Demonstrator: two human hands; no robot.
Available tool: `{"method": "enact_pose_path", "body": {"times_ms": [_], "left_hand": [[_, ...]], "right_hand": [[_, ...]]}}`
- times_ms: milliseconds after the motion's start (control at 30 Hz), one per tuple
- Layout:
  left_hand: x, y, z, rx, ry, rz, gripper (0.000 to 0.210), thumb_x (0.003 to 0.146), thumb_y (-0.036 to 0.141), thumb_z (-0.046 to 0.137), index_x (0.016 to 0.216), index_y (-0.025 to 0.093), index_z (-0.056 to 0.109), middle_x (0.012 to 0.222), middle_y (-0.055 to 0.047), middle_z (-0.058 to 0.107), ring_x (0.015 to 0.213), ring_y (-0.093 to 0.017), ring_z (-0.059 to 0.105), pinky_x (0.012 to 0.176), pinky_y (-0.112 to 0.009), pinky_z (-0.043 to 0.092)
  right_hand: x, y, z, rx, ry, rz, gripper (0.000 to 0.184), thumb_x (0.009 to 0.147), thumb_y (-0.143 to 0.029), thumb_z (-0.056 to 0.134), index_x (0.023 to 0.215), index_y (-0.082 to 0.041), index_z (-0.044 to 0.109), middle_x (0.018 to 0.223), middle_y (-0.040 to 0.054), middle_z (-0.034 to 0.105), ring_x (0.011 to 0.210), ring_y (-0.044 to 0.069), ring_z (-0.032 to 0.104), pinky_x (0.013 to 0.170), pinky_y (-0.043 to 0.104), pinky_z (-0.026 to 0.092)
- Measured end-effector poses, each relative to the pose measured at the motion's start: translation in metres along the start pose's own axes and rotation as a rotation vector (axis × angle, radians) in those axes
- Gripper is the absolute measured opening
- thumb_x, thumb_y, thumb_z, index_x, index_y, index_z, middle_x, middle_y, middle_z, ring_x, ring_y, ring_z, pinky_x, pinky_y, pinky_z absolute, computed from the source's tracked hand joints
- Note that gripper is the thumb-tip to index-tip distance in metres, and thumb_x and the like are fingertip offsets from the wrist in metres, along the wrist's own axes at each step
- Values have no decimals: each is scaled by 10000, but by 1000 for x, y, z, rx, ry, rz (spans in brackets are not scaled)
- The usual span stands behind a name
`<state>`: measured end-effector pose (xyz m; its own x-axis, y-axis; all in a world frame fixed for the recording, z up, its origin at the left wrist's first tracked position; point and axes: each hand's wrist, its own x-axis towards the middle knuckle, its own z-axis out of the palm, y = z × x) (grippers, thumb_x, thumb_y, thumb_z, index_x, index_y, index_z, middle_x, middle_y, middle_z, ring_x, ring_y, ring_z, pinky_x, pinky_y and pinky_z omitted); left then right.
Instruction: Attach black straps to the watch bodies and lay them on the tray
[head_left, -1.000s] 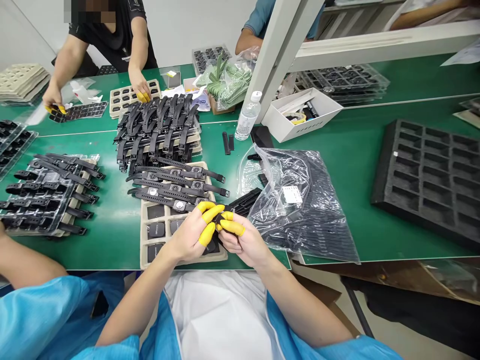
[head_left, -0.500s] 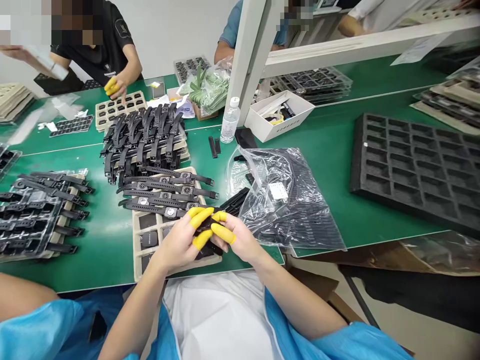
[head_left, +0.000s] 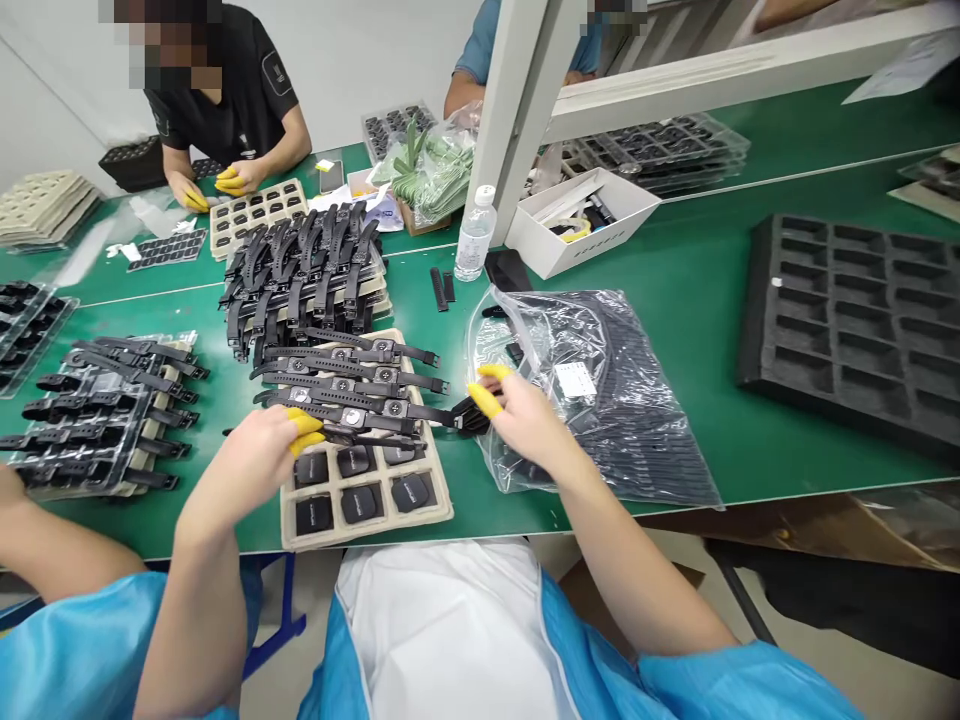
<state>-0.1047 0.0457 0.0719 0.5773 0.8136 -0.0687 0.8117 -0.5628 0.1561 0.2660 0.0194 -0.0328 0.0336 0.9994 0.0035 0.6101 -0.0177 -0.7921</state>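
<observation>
My left hand (head_left: 255, 460), yellow covers on its fingertips, is closed on a black smartwatch (head_left: 352, 438) with its strap stretched across the beige tray (head_left: 442, 505). Several assembled watches (head_left: 341, 385) lie in rows on the tray's far part. Black square watch bodies (head_left: 360, 503) sit in the near compartments. To the right, my right hand (head_left: 521, 410) hovers by a bundle of black straps (head_left: 471, 415), its yellow-covered fingers slightly apart and nothing visible between them. A clear bag (head_left: 645, 400) full of black straps lies just beyond that hand.
Stacked trays of watches (head_left: 307, 265) stand behind; another stack (head_left: 112, 420) is at left. A water bottle (head_left: 476, 235), a white box (head_left: 577, 225) and a black foam tray (head_left: 847, 330) are on the green table. A co-worker (head_left: 225, 110) sits opposite; another person's arm (head_left: 67, 530) is at left.
My hands have parted from the piece they held together. The left has moved left with the watch, over the tray; the right has moved right to the loose straps.
</observation>
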Motion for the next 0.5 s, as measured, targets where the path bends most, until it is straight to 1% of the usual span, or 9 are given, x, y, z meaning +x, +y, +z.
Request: {"method": "enact_pose_path", "body": {"times_ms": [33,67,133,200,300,367,433,500], "left_hand": [[-2,-13,0,-47,-37,-40,322,913,164,448,1024,200,748,1002,-96,765,928,-257,692,842,-370,556],[-3,-25,2,-99,-77,-79,318,923,201,444,1022,200,746,1038,-95,769,946,-256,700,854,-366,561],[-3,-46,7,-192,-163,-150,316,933,272,442,1010,202,740,1071,-96,776,974,-265,712,877,-371,568],[-3,-59,14,-248,-223,-217,306,909,284,447,983,200,731,1074,-107,781,994,-283,720,897,-386,567],[-4,-65,23,-328,-232,-269,292,905,298,441,995,205,703,1102,-110,775,1021,-285,718,911,-388,559],[-6,-64,25,-373,-214,-278,279,951,345,424,1021,217,662,1069,-89,764,962,-261,710,863,-368,558],[-7,-64,27,-360,-202,-280,248,979,362,416,1006,228,623,990,-63,743,872,-237,686,802,-350,549],[-8,-65,30,-316,-189,-277,203,978,332,434,971,230,609,966,-58,717,861,-234,664,802,-350,535]], "right_hand": [[8,8,0,-174,78,5,455,1005,-464,516,1276,-116,628,1216,222,681,1118,356,644,965,493,525],[14,16,1,-331,118,11,460,989,-427,526,1256,-70,639,1276,274,647,1218,407,589,1028,539,484],[23,27,6,-563,126,29,461,971,-393,536,1197,-12,663,1358,336,590,1343,467,482,1080,583,432],[26,34,11,-687,103,48,457,972,-398,533,1156,-6,681,1394,342,571,1391,475,431,1076,590,428],[25,40,16,-741,96,77,489,971,-447,536,1140,-12,684,1407,332,569,1404,462,417,1050,587,439],[25,44,17,-739,111,92,530,963,-494,542,1138,-13,679,1422,338,553,1422,468,392,1054,599,428],[26,48,17,-726,123,99,544,954,-531,545,1127,-33,677,1433,338,544,1439,477,364,1062,615,411],[27,50,17,-704,129,97,527,945,-536,556,1122,-52,668,1423,338,551,1443,483,356,1065,626,401]]}}
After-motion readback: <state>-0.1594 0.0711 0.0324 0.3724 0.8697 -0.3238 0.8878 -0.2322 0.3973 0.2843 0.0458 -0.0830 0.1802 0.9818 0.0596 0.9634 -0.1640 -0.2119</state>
